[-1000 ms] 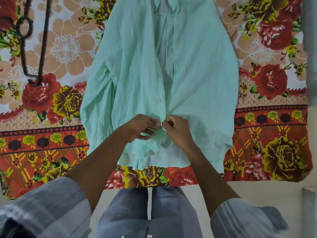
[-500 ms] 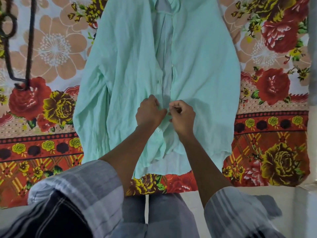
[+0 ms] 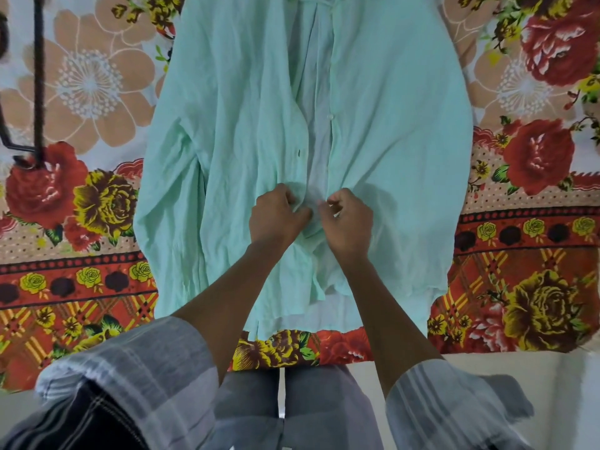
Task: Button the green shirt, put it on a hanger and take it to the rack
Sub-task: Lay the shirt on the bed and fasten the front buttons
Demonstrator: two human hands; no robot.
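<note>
Two hands (image 3: 311, 216) on one green shirt (image 3: 233, 125)

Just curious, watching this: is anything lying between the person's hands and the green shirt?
Nothing visible. The left hand and right hand both already grip the green shirt at its open front edges. The dark hanger lies apart, at far left.

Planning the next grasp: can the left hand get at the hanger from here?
Probably yes. The hanger lies bare on the bedsheet left of the shirt, nothing between, but the left hand must first release the placket.
</note>
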